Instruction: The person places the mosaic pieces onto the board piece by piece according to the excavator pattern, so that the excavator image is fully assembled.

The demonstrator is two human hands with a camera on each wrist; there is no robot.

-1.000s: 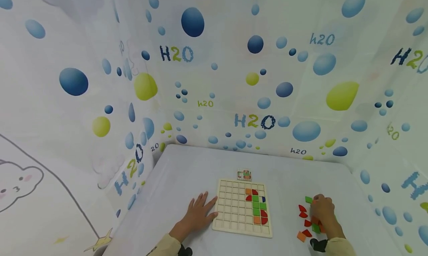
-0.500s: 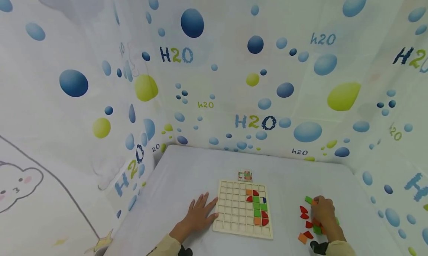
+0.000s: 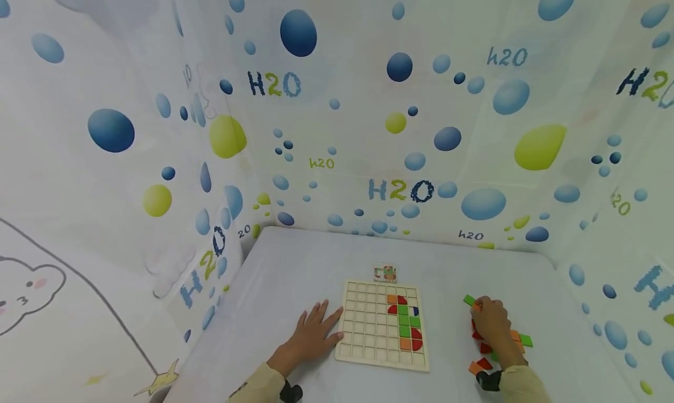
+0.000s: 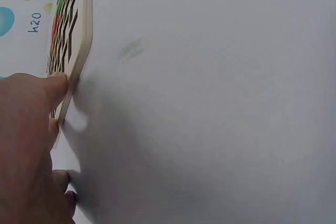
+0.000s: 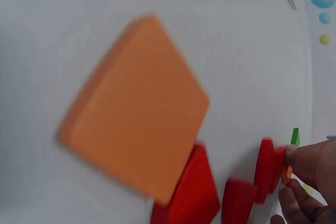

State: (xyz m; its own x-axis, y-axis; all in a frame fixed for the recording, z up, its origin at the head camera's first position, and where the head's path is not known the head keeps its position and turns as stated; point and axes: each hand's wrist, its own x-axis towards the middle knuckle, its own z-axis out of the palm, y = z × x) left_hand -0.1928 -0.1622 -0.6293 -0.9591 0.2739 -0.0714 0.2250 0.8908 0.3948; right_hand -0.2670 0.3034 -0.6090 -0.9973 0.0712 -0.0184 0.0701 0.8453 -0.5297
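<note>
A cream grid board (image 3: 363, 324) lies on the white table, with orange, green and red tiles and a dark blue one in its right-hand columns. Spread flat on the table, my left hand (image 3: 310, 337) touches the board's left edge with thumb and forefinger. To the right of the board, my right hand (image 3: 492, 324) pinches a small orange tile (image 5: 287, 173) between thumb and fingers. A green tile (image 3: 469, 299) lies just beyond those fingertips. Part of the loose tile pile is hidden beneath this hand.
Near the right wrist lie a loose orange square (image 5: 139, 111) and several red quarter-round tiles (image 5: 194, 195). Another green tile (image 3: 526, 340) is at the pile's right side. A small patterned card (image 3: 385, 272) lies behind the board. Printed curtains (image 3: 337, 128) surround the table.
My right hand has shifted left and slightly away from me, the orange tile and the green one moving with it. More tiles show to its right. The left hand stays at the board.
</note>
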